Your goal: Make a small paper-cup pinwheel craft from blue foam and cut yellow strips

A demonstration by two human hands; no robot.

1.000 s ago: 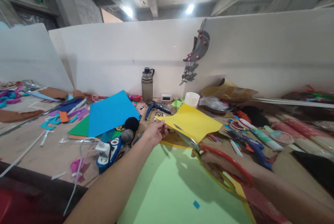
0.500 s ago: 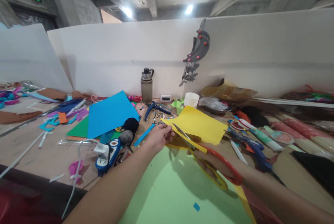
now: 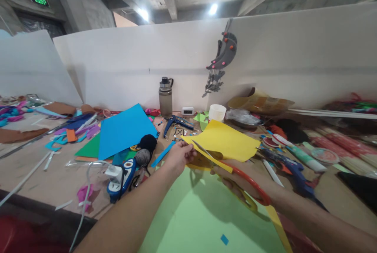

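My left hand (image 3: 180, 155) pinches the left corner of a yellow sheet (image 3: 226, 139) between thumb and fingers. In my right hand (image 3: 232, 178) are scissors (image 3: 255, 184) with one red and one yellow handle loop. Their blades lie along the near edge of the yellow sheet, pointing toward my left fingers, with a narrow strip (image 3: 219, 163) on the near side. Both hands are above a pale green sheet (image 3: 188, 213), which carries a small blue scrap (image 3: 224, 239).
Left of my hands lie a blue sheet (image 3: 126, 131), black yarn (image 3: 148, 143) and a power strip (image 3: 123, 180) with a white cable. A bottle (image 3: 165, 98) and white cups (image 3: 217, 112) stand behind. A glue gun (image 3: 297, 174) lies to the right.
The scissor handles look slightly closer together than before. My left hand keeps its pinch on the yellow sheet; the whole view has shifted slightly.
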